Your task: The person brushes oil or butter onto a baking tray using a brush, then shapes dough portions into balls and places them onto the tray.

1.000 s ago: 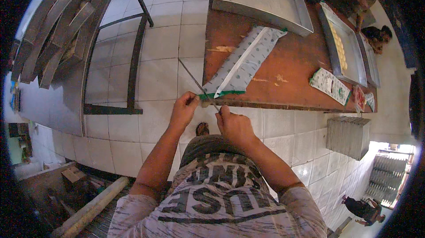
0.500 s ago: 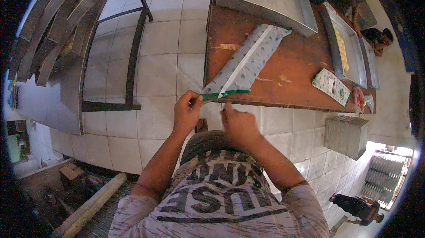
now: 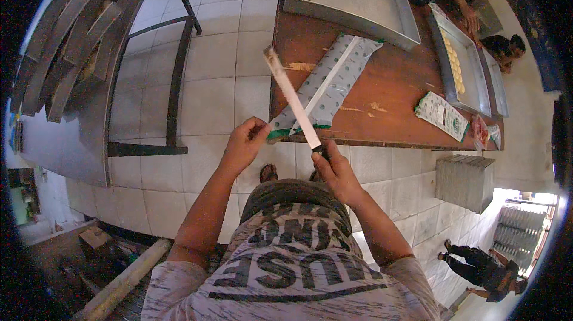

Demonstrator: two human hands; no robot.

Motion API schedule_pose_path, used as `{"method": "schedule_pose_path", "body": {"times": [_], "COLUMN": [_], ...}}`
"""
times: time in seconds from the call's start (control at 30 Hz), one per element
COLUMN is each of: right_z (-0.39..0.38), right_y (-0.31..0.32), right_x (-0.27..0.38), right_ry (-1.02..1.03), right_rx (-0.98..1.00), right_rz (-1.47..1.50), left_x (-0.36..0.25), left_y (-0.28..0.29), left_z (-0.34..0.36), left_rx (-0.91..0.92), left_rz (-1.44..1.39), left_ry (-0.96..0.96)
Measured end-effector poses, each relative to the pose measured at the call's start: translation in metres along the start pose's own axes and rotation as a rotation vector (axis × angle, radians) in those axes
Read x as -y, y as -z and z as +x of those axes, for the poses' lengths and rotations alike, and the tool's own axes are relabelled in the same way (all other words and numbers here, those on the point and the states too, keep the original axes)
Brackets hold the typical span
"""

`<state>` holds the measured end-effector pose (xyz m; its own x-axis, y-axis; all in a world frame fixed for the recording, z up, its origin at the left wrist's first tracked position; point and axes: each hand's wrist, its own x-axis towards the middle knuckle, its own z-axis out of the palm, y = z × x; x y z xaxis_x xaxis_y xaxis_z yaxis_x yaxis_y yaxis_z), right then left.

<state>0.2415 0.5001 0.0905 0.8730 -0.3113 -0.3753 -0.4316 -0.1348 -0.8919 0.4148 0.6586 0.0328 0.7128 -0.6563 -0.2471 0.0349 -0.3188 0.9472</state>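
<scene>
In my right hand (image 3: 339, 173) is the dark handle of a long serrated knife (image 3: 290, 95). Its blade slants up and away to the left, across the view of a long grey patterned bag (image 3: 341, 82) with green ends. The bag lies on the brown table, its near end at the table's edge. My left hand (image 3: 246, 144) pinches the near left corner of that bag, thumb against fingers. Whether the blade touches the bag I cannot tell.
On the table (image 3: 382, 127) stand a large metal tray (image 3: 352, 19) and another tray (image 3: 471, 97) holding yellow dough pieces. A smaller white-green packet (image 3: 441, 117) lies at the right. Stacked metal pans (image 3: 465, 182) are below. Other people are at the far right.
The knife's blade has come into view, raised in my right hand, which has moved slightly right and nearer. My left hand stays at the bag's corner. A person's arm now reaches in beside the dough tray.
</scene>
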Motion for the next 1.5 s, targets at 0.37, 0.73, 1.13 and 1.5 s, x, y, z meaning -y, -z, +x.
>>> {"method": "schedule_pose_path", "body": {"times": [0.37,0.73,1.13,1.5], "right_z": [0.028,0.031,0.013,0.0], "right_y": [-0.037,-0.037,-0.014,0.007], "right_x": [-0.014,-0.027,-0.021,-0.01], "right_ry": [0.177,0.242,0.177,0.044], "right_rx": [0.009,-0.119,-0.125,-0.121], "right_rz": [-0.342,-0.526,-0.392,0.124], "left_x": [0.005,-0.002,0.003,-0.003], "left_y": [-0.001,-0.02,-0.005,-0.011], "left_z": [-0.003,-0.016,-0.009,0.013], "left_rx": [0.129,-0.038,0.008,-0.073], "left_rz": [-0.349,-0.358,-0.33,-0.017], "left_ry": [0.243,0.132,0.218,-0.076]}}
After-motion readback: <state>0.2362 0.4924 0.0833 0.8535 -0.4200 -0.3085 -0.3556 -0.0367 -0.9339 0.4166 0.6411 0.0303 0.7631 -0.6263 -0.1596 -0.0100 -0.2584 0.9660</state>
